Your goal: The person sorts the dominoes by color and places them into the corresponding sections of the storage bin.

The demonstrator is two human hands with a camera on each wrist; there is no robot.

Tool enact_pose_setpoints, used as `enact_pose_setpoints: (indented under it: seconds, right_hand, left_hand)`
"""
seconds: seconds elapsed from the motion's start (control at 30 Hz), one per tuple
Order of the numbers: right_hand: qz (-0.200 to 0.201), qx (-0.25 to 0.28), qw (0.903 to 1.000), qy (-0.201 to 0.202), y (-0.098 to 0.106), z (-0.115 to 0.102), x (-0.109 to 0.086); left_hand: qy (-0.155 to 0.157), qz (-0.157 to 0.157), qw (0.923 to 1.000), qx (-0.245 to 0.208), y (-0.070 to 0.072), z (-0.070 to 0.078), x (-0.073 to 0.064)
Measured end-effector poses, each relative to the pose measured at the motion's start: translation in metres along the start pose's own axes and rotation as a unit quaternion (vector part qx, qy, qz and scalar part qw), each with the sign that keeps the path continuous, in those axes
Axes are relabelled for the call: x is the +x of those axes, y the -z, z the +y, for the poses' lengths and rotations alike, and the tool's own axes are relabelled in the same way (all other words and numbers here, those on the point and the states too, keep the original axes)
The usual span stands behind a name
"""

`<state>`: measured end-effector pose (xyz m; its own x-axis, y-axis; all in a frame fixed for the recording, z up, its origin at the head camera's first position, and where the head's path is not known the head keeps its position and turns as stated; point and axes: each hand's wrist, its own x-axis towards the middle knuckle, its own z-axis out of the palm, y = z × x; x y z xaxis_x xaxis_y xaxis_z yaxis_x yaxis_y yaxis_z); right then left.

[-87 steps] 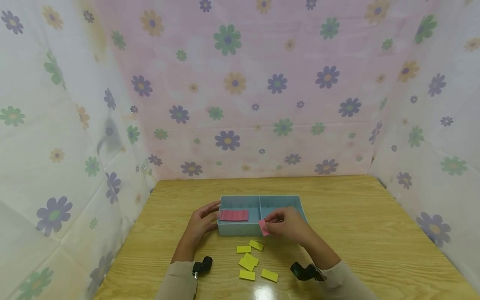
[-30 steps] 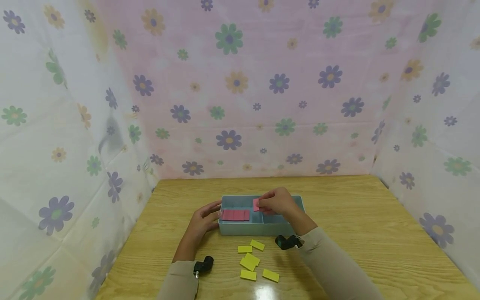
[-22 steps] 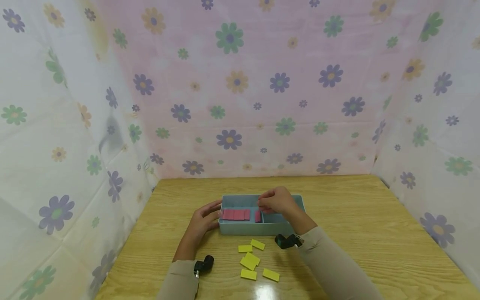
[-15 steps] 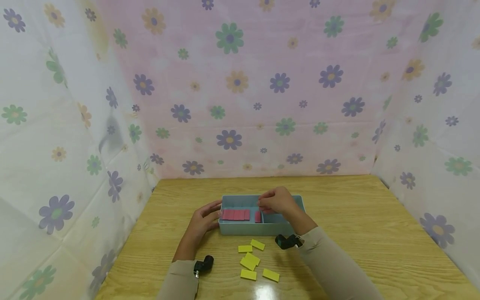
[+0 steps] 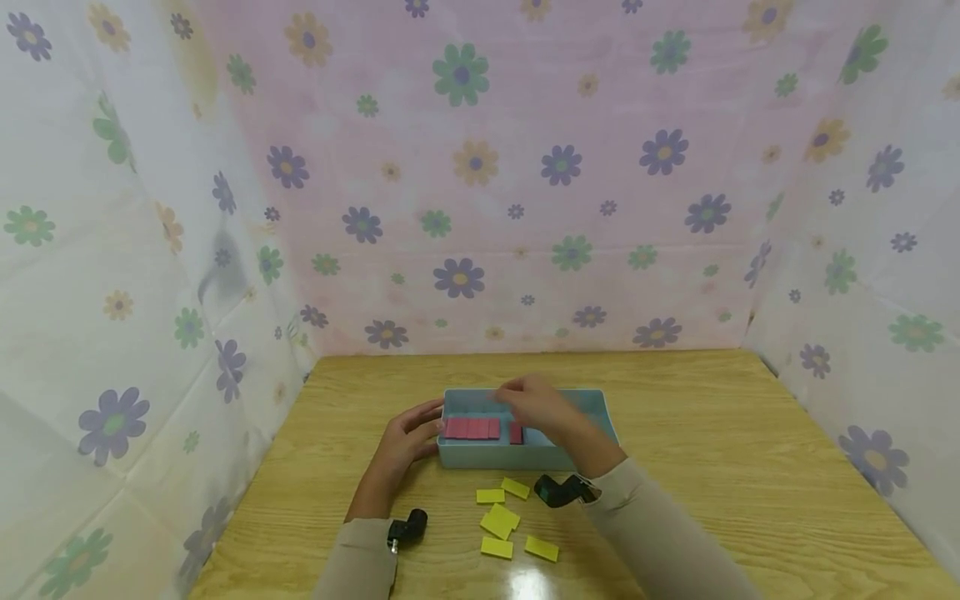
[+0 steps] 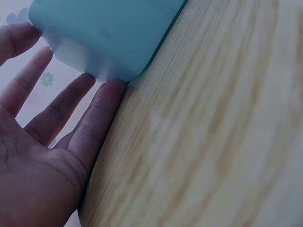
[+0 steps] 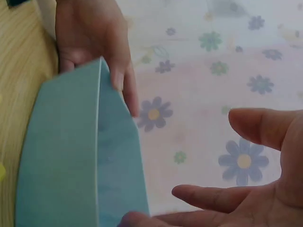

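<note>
A light blue box (image 5: 487, 457), divided into two compartments, stands on the table. A row of pink tiles (image 5: 471, 428) sits in the left part of its left compartment, and a separate pink tile (image 5: 516, 433) stands close to the divider. My left hand (image 5: 402, 440) touches the box's left end; its fairly straight fingertips (image 6: 90, 79) meet the outer wall. Over the box hovers my right hand (image 5: 542, 410), covering part of the divider. In the right wrist view its thumb and fingers (image 7: 213, 196) are spread apart with nothing between them.
Several yellow tiles (image 5: 497, 547) lie loose on the wooden table (image 5: 690, 433) in front of the box, a few overlapping. Flowered cloth (image 5: 480, 208) surrounds the table at the back and sides.
My right hand carried a pink tile from the box's front into the left compartment, let it go beside the divider, then shifted slightly left. My left hand has stayed at the box's end.
</note>
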<state>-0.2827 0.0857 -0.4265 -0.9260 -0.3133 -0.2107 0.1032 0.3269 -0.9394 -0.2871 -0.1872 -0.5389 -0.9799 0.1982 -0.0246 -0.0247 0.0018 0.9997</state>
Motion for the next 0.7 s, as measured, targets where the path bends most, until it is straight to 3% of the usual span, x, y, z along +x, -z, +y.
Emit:
enact_pose_setpoints:
  seconds: [0.2, 0.37, 0.7]
  right_hand:
    - [-0.030, -0.089, 0.9956, -0.001, -0.022, -0.003, -0.001]
    - [-0.041, -0.173, 0.9840, 0.003, -0.038, -0.004, 0.003]
    - [-0.061, -0.237, 0.9695, -0.002, -0.052, -0.001, 0.007]
  left_hand:
    - [0.003, 0.000, 1.0000, 0.001, 0.000, 0.000, -0.001]
    - [0.005, 0.003, 1.0000, -0.007, 0.002, 0.000, -0.001]
    - [0.002, -0.007, 0.9998, -0.016, 0.002, 0.000, 0.001]
